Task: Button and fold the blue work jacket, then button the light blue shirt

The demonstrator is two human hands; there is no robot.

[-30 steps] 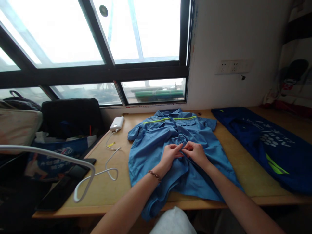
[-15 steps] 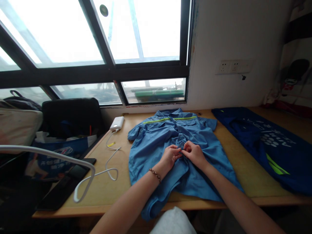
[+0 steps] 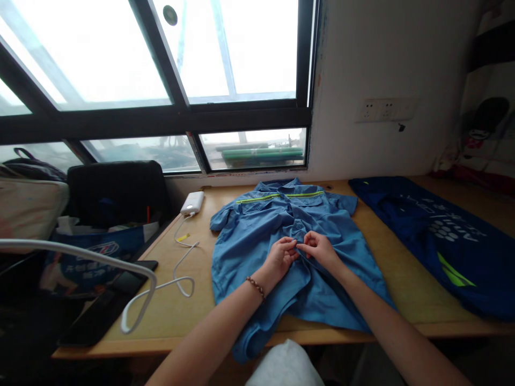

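Observation:
A blue short-sleeved shirt (image 3: 249,252) with a yellow-green stripe across the chest lies face up on the wooden table (image 3: 177,316), its collar toward the window. Its lower left front edge hangs over the near side of the table. My left hand (image 3: 282,254), with a beaded bracelet on the wrist, pinches the front placket at mid-length. Close against it, my right hand (image 3: 319,250) pinches the same part of the placket from the right. The fingertips of both hands nearly meet. The small bit of cloth or button between them is hidden.
A white power bank (image 3: 192,202) with a white cable (image 3: 183,281) lies on the left of the table. Dark blue folded clothing (image 3: 418,225) covers the right side. A black chair (image 3: 118,193) with bags stands at the left, and wall sockets (image 3: 378,109) are behind.
My right fingers have shifted slightly and straightened a little at the placket. My left hand keeps almost the same place, and the shirt has barely moved.

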